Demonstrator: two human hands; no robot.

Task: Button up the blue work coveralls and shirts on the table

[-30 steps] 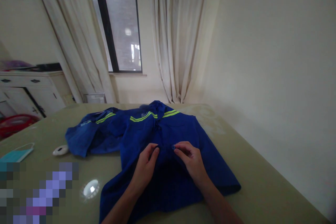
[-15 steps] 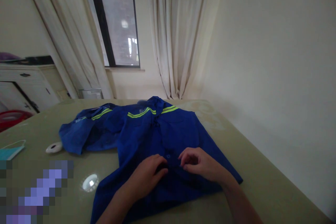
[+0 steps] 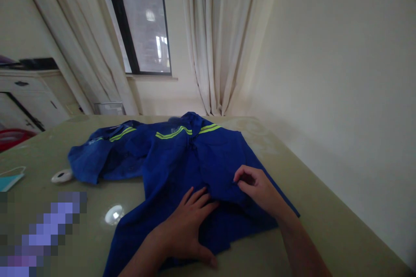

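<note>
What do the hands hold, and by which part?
The right hand pinches the blue work shirt at a fold of its front panel. The left hand lies flat and open on the shirt, gripping nothing.

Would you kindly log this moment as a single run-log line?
left hand: flat on blue work shirt | right hand: pinching its fabric | shirt: spread on table | nearby: white round object, face mask

Blue work shirt [image 3: 175, 156] (2 yellow-green stripes) spread front-up on table.
</note>
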